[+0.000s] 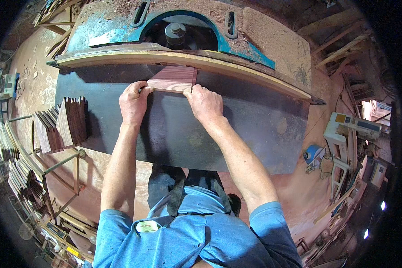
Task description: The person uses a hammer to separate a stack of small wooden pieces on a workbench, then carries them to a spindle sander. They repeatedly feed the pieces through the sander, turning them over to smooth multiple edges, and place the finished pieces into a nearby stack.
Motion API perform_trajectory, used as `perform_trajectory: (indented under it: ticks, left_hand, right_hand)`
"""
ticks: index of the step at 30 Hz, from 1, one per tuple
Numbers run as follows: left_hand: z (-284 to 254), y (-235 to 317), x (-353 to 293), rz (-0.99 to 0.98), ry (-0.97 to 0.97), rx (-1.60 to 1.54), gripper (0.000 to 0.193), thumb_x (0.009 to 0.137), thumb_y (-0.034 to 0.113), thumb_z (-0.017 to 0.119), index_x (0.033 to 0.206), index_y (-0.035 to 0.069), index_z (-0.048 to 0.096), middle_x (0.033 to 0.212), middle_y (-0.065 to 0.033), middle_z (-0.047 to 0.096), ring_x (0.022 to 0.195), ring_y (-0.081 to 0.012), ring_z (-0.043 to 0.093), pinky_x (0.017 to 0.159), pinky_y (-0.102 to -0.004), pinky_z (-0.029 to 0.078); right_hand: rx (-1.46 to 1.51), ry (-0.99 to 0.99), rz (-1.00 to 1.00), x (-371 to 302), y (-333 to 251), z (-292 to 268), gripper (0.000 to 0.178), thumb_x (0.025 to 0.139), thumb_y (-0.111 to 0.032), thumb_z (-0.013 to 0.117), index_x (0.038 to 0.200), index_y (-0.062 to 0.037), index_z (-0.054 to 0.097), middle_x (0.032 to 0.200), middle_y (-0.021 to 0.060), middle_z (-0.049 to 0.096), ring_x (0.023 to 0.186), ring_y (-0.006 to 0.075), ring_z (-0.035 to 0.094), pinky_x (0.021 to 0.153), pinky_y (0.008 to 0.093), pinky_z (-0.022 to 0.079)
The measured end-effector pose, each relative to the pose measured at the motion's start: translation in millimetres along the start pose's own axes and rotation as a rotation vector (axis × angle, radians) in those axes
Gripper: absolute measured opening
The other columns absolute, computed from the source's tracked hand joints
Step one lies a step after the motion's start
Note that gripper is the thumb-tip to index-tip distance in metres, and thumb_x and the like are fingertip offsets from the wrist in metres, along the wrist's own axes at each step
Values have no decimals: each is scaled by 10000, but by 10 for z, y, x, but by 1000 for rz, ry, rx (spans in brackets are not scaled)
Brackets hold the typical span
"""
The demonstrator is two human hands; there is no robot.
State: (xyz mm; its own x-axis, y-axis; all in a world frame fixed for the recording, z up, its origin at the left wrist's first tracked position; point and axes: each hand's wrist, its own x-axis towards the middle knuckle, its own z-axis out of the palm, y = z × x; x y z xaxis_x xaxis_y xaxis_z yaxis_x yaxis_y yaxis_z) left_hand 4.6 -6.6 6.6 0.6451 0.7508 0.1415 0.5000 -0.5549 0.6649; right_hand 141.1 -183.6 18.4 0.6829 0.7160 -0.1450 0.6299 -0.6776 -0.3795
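A short reddish-brown wooden board (172, 80) lies on the dark metal table (174, 134) of a woodworking machine. Its far edge meets the long wooden fence (254, 75). My left hand (134, 102) pinches the near left corner of the board between thumb and curled fingers. At the near right corner, my right hand (205, 102) grips it with the thumb along the edge. Behind the fence, a round metal spindle (175, 35) stands inside a blue curved housing (149, 24). Any cutter where the board meets the fence is hidden.
Several wooden pieces with notched ends (71, 121) stand stacked at the table's left edge. More boards (24, 178) are piled on a rack at far left. Sawdust (272, 33) covers the machine's back. A blue motor-like device (315, 155) sits on the right.
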Motion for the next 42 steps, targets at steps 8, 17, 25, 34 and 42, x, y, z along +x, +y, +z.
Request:
perform_trajectory:
  ticks: [8, 17, 25, 34, 42]
  left_hand:
    - [-19, -46, 14, -10, 16, -7, 223, 804, 176, 800, 979, 56, 735, 945, -112, 739, 844, -226, 713, 771, -327, 545]
    - [-60, -94, 35, 19, 6, 12, 235, 820, 200, 787, 1000, 60, 733, 967, -112, 740, 881, -243, 714, 787, -331, 545]
    - [-111, -66, 45, -14, 5, 1, 231, 816, 194, 782, 998, 58, 736, 971, -117, 737, 881, -250, 714, 788, -335, 548]
    - [-137, -128, 66, -32, -18, 6, 255, 822, 200, 789, 1030, 64, 734, 989, -114, 741, 899, -234, 711, 807, -330, 540]
    - [-163, -136, 81, -16, 21, 14, 228, 805, 182, 786, 991, 60, 741, 966, -112, 739, 870, -250, 715, 787, -329, 548]
  right_hand:
    - [7, 9, -14, 7, -54, 2, 393, 963, -394, 595, 865, -17, 648, 808, 197, 716, 765, 343, 726, 665, 455, 585]
    - [17, -10, -1, 30, -107, 2, 388, 965, -386, 598, 872, -12, 646, 819, 199, 717, 765, 334, 729, 664, 447, 587]
    - [3, 1, -12, 52, -137, 40, 379, 944, -392, 625, 878, -20, 651, 805, 181, 714, 759, 328, 725, 652, 442, 579]
    - [14, -2, -19, 64, -168, 62, 386, 954, -398, 607, 888, -20, 649, 817, 188, 715, 781, 328, 728, 670, 444, 584]
    - [-3, -42, -1, 86, -249, 36, 380, 958, -388, 606, 892, -16, 648, 816, 187, 718, 779, 328, 730, 674, 443, 586]
